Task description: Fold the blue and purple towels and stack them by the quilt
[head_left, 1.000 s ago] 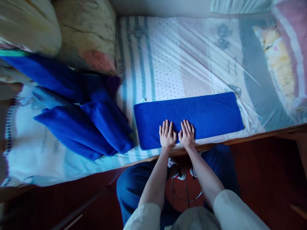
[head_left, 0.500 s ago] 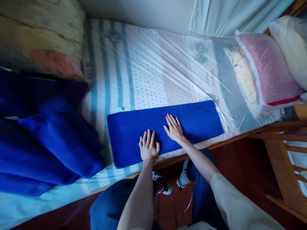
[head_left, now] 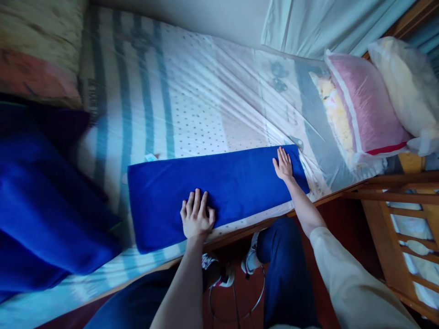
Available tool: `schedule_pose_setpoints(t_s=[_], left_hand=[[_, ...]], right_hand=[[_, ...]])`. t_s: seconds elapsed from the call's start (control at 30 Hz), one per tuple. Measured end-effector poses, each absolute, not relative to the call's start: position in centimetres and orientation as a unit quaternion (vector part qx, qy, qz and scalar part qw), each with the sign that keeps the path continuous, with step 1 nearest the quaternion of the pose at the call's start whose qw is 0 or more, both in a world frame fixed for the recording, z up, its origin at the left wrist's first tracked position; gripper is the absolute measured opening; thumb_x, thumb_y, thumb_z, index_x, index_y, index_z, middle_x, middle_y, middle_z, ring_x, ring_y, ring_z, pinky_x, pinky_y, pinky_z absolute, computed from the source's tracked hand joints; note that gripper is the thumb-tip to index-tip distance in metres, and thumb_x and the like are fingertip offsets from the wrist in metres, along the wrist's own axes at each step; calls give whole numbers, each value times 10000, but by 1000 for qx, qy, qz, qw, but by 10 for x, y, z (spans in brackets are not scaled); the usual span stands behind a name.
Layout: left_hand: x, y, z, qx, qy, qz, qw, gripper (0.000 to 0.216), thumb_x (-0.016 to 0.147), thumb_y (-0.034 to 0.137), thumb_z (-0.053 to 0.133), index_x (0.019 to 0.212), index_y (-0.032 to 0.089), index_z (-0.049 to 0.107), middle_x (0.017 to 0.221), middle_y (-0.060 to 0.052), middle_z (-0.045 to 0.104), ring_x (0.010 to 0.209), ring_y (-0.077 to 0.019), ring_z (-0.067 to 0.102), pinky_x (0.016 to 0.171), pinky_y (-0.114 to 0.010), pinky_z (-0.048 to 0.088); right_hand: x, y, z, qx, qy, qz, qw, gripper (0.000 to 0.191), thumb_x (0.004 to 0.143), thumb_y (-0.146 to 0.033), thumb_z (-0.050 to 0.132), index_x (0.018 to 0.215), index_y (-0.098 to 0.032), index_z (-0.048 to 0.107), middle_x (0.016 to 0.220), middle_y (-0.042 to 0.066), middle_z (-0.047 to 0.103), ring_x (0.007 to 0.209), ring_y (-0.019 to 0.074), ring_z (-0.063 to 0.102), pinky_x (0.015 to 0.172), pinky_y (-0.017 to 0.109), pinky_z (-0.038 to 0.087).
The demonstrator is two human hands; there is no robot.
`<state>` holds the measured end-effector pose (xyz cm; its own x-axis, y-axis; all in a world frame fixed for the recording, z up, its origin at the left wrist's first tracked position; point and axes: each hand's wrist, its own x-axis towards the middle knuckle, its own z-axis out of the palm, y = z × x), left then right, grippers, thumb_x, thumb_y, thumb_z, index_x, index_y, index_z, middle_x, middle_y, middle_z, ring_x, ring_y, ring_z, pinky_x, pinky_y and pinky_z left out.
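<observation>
A folded blue cloth (head_left: 236,180) lies as a long flat strip along the near edge of the bed. My left hand (head_left: 197,215) rests palm down near its front edge, left of the middle, with the fingers spread. Farther right, my right hand (head_left: 284,165) presses flat near the cloth's right end, fingers stretched out. Neither hand grips anything. A small pale tag (head_left: 151,157) shows just behind the cloth's back edge.
More blue cloth (head_left: 51,196) is heaped at the left. Behind it sits a yellowish pillow (head_left: 41,36). The wrinkled patterned sheet (head_left: 199,96) covers the bed. A pink cushion (head_left: 372,100) lies at the right end, near a wooden rail (head_left: 404,180).
My right hand has slid right along the cloth, from the middle to near its right end. My left hand stays at about the same spot on it. The view has shifted right.
</observation>
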<state>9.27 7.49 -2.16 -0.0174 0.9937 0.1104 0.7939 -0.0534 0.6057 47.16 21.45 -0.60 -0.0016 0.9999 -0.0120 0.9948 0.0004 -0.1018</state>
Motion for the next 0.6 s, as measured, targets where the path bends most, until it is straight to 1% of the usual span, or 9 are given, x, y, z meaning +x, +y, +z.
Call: schedule_pose_setpoints(t_s=[0.17,0.37,0.5,0.57,0.6], left_hand=[[92,75,-23,667,664,269,204,689,848,259,510,1534,261,453,1613,-90,389,1511,-341,321,1239,-611,203],[92,75,-23,671,664,264,198,656,868,270,499,1523,242,473,1607,-96,398,1510,-328,327,1249,-580,199],[92,75,-23,666,669,260,206,656,867,282,494,1522,245,474,1608,-89,400,1517,-324,312,1252,-578,185],[92,76,-23,662,672,258,209,646,867,286,491,1512,242,485,1607,-89,404,1519,-318,310,1253,-569,185],[92,76,-23,660,672,258,214,643,867,288,492,1509,241,488,1607,-90,403,1520,-317,308,1254,-568,184]], right_hand=[[511,229,-13,-740,-672,23,26,625,1060,-395,266,1604,-86,269,1655,150,296,1553,210,231,1263,445,213],[537,241,-20,-755,-654,30,27,655,1064,-430,242,1585,-36,287,1651,199,278,1550,230,235,1256,451,210],[546,255,-16,-766,-641,47,7,663,1063,-447,232,1585,-41,283,1653,215,261,1546,250,239,1242,484,227],[540,253,-6,-777,-628,44,25,676,1057,-473,248,1581,-49,297,1652,218,263,1547,277,235,1238,520,226],[531,246,0,-782,-620,39,50,680,1053,-491,257,1576,-60,313,1647,218,277,1542,288,247,1233,532,236]])
